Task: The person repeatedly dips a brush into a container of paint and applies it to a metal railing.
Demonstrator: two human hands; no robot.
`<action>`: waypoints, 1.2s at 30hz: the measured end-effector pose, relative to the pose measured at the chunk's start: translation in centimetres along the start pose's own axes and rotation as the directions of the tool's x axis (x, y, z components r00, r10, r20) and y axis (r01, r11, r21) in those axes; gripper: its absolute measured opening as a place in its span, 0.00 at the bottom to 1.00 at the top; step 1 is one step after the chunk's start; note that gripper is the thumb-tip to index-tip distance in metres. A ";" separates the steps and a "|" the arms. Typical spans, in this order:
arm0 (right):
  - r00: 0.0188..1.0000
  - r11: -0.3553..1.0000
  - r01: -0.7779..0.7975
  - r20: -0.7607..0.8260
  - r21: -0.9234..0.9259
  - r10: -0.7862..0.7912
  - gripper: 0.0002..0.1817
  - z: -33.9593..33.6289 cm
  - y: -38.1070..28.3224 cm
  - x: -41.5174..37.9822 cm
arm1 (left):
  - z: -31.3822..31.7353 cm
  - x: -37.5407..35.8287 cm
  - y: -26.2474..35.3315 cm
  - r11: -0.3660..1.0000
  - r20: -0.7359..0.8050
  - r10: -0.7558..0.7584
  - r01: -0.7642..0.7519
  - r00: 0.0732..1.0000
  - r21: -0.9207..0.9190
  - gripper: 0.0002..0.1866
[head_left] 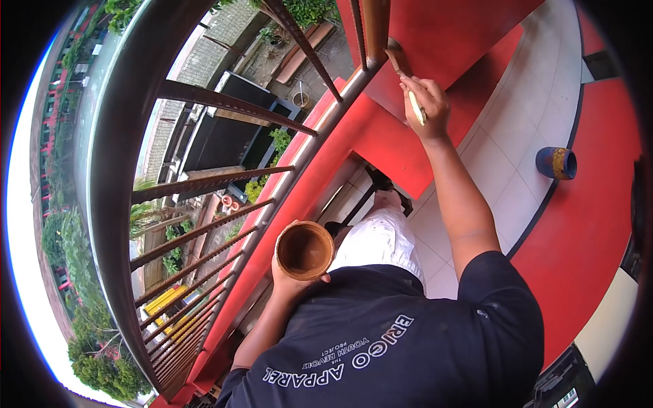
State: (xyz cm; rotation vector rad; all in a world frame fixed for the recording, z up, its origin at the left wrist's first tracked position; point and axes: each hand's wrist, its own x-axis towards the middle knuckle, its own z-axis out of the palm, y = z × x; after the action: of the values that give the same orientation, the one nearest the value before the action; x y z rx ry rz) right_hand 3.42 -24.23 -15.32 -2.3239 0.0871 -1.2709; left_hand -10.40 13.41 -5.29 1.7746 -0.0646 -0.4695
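Note:
My right hand reaches forward, its fingers closed round the pale handle of a paintbrush. The brush's brown-stained end is right at the foot of a brown post of the railing. Near my waist, my left hand grips a round clay pot from the side and below. Its mouth faces up toward me and brown shows inside. Rusty-brown twisted bars of the railing run close to the left of the pot.
A thick dark handrail curves along the left, above a red ledge. Red blocks stand ahead beside a pale tiled floor. On a red surface at right sits a blue-and-yellow pot. Beyond the bars lies a yard below.

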 end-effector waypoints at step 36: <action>0.078 -0.198 -0.525 0.278 0.828 0.957 0.09 3.3 2.3 -1.9 | 2.7 2.1 2.4 0.998 -0.054 -0.004 0.000 0.999 -0.070 0.61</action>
State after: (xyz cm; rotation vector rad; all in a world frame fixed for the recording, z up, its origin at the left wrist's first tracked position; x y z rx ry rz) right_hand 5.44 -24.44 -19.33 -0.5477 0.8784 -0.7252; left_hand -8.94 9.75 -4.12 1.7175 -0.0081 -0.4203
